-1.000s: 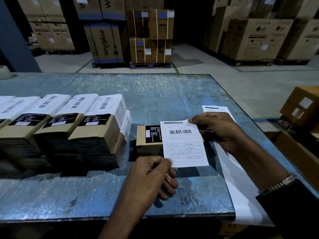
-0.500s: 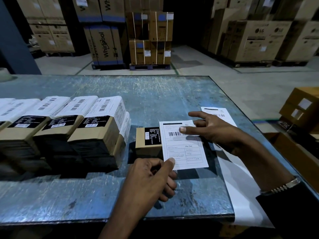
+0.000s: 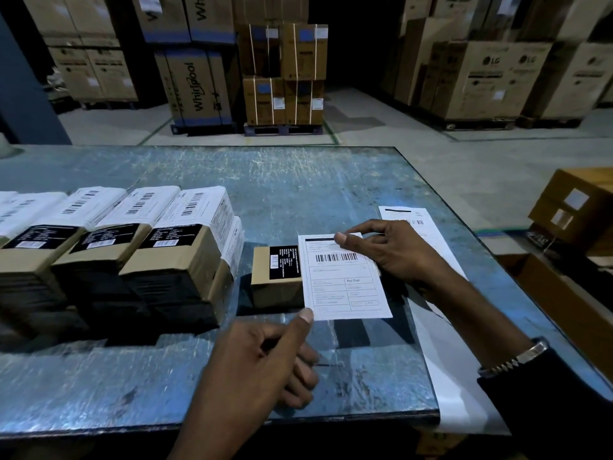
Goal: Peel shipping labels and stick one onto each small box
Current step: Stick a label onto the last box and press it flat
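Note:
A small brown box (image 3: 274,287) with a black sticker lies on the blue table (image 3: 298,187). A white shipping label (image 3: 345,280) with a barcode hangs over the box's right part. My left hand (image 3: 262,360) pinches the label's lower left corner with thumb and fingers. The fingers of my right hand (image 3: 391,250) press on the label's top edge. A long white backing sheet (image 3: 444,353), with another label (image 3: 408,217) at its far end, runs under my right forearm and over the table's near edge.
Rows of labelled small boxes (image 3: 185,260) are stacked at the left of the table. Right of the table stand brown cartons (image 3: 577,207) and an open carton (image 3: 564,293). Large appliance cartons on pallets (image 3: 282,78) fill the warehouse behind.
My right hand let go of the label's top right corner, spread its fingers, then slid them left along the top edge. The left hand kept its pinch on the lower corner.

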A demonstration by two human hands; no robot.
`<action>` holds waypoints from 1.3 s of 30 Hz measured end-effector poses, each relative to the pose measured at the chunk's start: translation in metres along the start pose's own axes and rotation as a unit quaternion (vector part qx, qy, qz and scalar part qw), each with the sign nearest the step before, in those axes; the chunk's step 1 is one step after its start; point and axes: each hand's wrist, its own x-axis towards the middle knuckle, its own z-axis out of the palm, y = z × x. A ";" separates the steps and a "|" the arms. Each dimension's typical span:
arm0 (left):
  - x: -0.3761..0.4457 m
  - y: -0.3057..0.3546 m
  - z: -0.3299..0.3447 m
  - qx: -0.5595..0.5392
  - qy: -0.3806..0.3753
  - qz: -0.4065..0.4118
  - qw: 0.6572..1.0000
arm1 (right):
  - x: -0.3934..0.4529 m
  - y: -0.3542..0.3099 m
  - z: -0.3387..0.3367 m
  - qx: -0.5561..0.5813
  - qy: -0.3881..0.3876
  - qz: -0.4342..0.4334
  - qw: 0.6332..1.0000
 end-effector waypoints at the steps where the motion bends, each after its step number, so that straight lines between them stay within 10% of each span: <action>1: -0.003 0.001 -0.001 0.024 0.040 0.058 0.997 | -0.001 0.000 0.000 0.001 -0.004 0.000 1.000; 7: 0.019 0.016 -0.017 0.232 0.128 0.365 0.893 | -0.006 -0.009 -0.005 0.022 -0.045 0.013 0.999; 13: 0.076 0.010 -0.035 0.517 -0.050 0.347 0.781 | 0.000 0.001 -0.011 0.028 -0.105 0.016 0.994; 26: 0.071 -0.007 -0.030 0.440 0.021 0.387 0.810 | 0.008 -0.001 -0.006 0.080 -0.021 0.022 0.996; 33: 0.067 -0.007 -0.030 0.428 0.043 0.382 0.818 | 0.003 0.001 -0.025 0.027 -0.169 0.035 0.985; 39: 0.068 -0.007 -0.031 0.423 0.042 0.372 0.825 | 0.008 0.001 -0.023 0.078 -0.116 0.045 0.989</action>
